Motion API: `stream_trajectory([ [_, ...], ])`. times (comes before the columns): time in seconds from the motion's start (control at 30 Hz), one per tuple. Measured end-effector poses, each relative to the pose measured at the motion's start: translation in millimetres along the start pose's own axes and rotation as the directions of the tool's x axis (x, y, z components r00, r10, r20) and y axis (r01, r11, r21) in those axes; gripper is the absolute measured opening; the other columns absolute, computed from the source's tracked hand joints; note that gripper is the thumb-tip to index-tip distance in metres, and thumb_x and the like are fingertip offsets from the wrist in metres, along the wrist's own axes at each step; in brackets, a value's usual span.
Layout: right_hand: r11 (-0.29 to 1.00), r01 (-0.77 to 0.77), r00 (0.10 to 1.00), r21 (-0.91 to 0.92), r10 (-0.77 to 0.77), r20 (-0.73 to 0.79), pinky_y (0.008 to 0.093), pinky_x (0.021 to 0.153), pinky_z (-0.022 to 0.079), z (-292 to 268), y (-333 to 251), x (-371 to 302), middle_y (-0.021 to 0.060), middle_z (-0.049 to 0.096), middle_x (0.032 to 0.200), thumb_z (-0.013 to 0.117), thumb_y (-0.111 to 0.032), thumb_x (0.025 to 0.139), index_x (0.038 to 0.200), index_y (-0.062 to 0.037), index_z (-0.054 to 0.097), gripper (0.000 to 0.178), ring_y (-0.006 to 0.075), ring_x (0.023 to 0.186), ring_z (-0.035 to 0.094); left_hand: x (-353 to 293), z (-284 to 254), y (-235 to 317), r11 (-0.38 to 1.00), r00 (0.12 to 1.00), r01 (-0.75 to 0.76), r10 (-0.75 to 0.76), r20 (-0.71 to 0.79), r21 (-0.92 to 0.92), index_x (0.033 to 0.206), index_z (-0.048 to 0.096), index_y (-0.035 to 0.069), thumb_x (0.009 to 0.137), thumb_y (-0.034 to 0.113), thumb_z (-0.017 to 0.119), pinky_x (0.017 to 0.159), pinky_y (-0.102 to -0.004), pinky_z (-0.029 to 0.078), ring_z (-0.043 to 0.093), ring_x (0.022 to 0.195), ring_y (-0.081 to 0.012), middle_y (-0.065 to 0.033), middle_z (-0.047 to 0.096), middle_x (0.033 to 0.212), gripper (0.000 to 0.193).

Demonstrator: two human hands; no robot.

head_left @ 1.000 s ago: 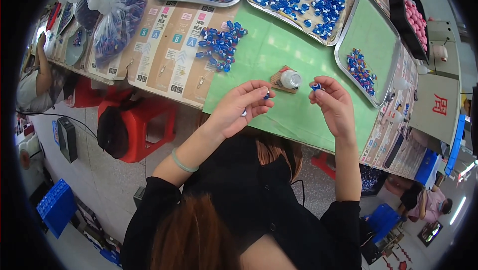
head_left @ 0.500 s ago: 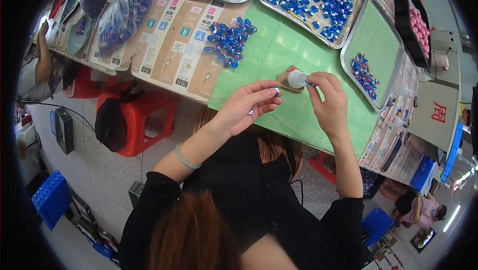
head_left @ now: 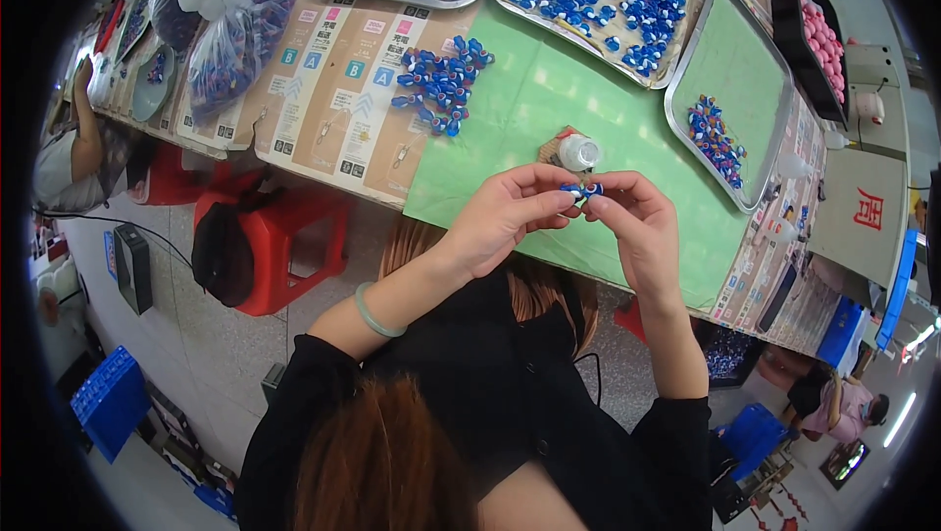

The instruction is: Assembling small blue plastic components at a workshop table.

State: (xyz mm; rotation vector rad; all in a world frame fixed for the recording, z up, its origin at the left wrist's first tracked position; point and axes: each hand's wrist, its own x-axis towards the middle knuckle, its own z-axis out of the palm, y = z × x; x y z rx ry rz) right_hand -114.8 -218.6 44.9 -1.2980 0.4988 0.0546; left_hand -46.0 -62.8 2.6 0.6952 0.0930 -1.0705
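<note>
My left hand (head_left: 498, 219) pinches a small blue-and-white plastic piece (head_left: 574, 192) between thumb and fingers. Facing it, my right hand (head_left: 642, 229) grips another small blue piece (head_left: 595, 190), and the two pieces meet at the fingertips. How they join is too small to make out. Just beyond the fingers a small clear-and-white bottle (head_left: 578, 152) rests on a brown cardboard pad (head_left: 551, 149). A loose pile of blue-and-white pieces (head_left: 441, 88) lies to the left, at the edge of the green mat (head_left: 470, 173).
Metal trays (head_left: 403, 1) of blue pieces line the back. On the right, a green-lined tray (head_left: 735, 51) holds a smaller heap. Pink pieces (head_left: 821, 41) fill a dark tray. Bagged pieces (head_left: 230, 61) sit at left, above red stools (head_left: 284, 262). Other people are nearby.
My right hand has come away from the bottle and moved left to my left hand, bringing its piece against the other one. The bottle now tilts differently, its round end facing up.
</note>
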Motion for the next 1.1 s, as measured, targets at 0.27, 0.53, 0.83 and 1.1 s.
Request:
stream_trajectory([
  [0.27, 0.924, 0.218, 0.973, -0.313, -0.229, 0.003, 0.0230, 0.076, 0.046, 8.4, 4.8, -13.7, 0.0071, 0.056, 0.089, 0.058, 0.008, 0.077, 0.090, 0.0049, 0.059, 0.013, 0.0121, 0.084, 0.056, -11.1, 8.5, 1.9, 0.834, 0.961, -0.243, 0.277, 0.005, 0.494, 0.094, 0.061, -0.003, 0.081, -0.001, 0.058, 0.070, -0.0219, 0.048, 0.058, 0.080, -0.0098, -0.0067, 0.063, 0.088, 0.014],
  [0.53, 0.850, 0.281, 0.958, -0.446, -0.273, 0.084, 0.0237, 0.074, 0.046, 3.3, 8.8, -12.6, 0.0093, 0.056, 0.096, 0.061, 0.005, 0.075, 0.095, 0.0026, 0.060, 0.020, 0.0139, 0.085, 0.057, -9.2, 3.8, 2.1, 0.825, 0.971, -0.210, 0.240, 0.012, 0.525, 0.093, 0.061, -0.002, 0.082, 0.002, 0.057, 0.068, -0.0209, 0.048, 0.058, 0.078, -0.0097, -0.0058, 0.062, 0.090, 0.013],
  [0.83, 0.550, 0.144, 0.815, -0.823, -0.537, -0.216, 0.0254, 0.062, 0.045, -120.6, -13.1, 51.9, 0.0093, 0.061, 0.080, 0.061, -0.010, 0.077, 0.095, -0.0005, 0.061, 0.020, 0.0154, 0.068, 0.057, -3.3, -49.2, 46.7, 0.075, 0.696, -0.053, 0.718, -0.017, 0.996, 0.093, 0.062, 0.004, 0.079, 0.011, 0.062, 0.055, -0.0232, 0.039, 0.048, 0.066, -0.0105, -0.0035, 0.052, 0.078, 0.016],
  [1.1, -0.200, 0.022, 0.799, -0.980, -0.586, 0.137, 0.0332, 0.066, 0.046, -136.1, -1.1, 116.1, 0.0168, 0.062, 0.079, 0.056, -0.014, 0.080, 0.090, -0.0003, 0.061, 0.018, 0.0246, 0.068, 0.060, -23.1, -10.9, 55.7, 0.928, 0.986, -0.094, 0.035, -0.166, -0.360, 0.116, 0.046, -0.001, 0.086, 0.009, 0.050, 0.073, -0.0221, 0.041, 0.049, 0.084, -0.0140, -0.0069, 0.050, 0.097, 0.032],
])
